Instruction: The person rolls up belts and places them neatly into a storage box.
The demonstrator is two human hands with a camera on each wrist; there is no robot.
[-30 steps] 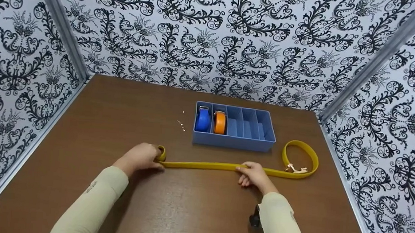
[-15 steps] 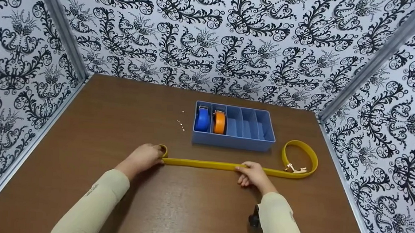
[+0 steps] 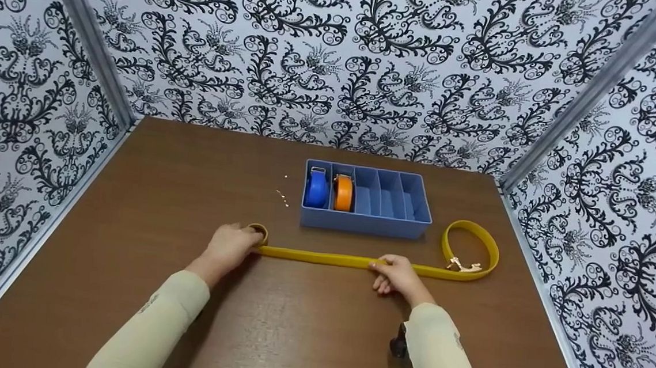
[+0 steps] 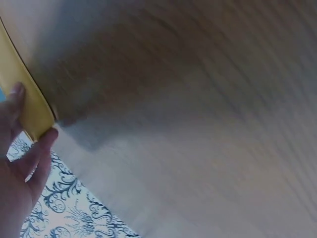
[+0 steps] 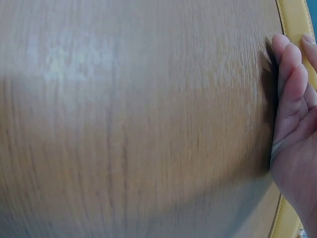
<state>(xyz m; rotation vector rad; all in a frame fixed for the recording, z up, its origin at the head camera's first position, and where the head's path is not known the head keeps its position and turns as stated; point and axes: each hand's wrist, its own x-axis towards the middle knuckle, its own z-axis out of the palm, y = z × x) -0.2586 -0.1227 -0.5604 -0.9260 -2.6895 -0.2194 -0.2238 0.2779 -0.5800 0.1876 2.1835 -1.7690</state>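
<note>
A yellow belt [image 3: 317,258] stretches across the brown table, its right end looping round to a gold-coloured buckle [image 3: 464,266]. At the other end, my left hand [image 3: 231,247] holds a small rolled coil of the belt between thumb and fingers. The left wrist view shows the thumb and fingertips on the edges of the yellow coil [image 4: 34,106]. Right of centre, my right hand [image 3: 399,277] pinches the flat strap between thumb and index finger. Its other fingers are loosely curled near the table, and in the right wrist view they lie beside the yellow strap [image 5: 293,20].
Behind the belt stands a blue-grey divided box [image 3: 364,223]. A rolled blue belt [image 3: 317,189] and a rolled orange belt [image 3: 343,194] sit in its two leftmost compartments. Small pale specks [image 3: 282,197] mark the table left of the box. Patterned walls [image 3: 313,62] enclose the table.
My left hand has shifted its fingers round the coil and turned it slightly, moving a little forward. The right hand keeps its pinch in about the same place. The head view has shifted slightly.
</note>
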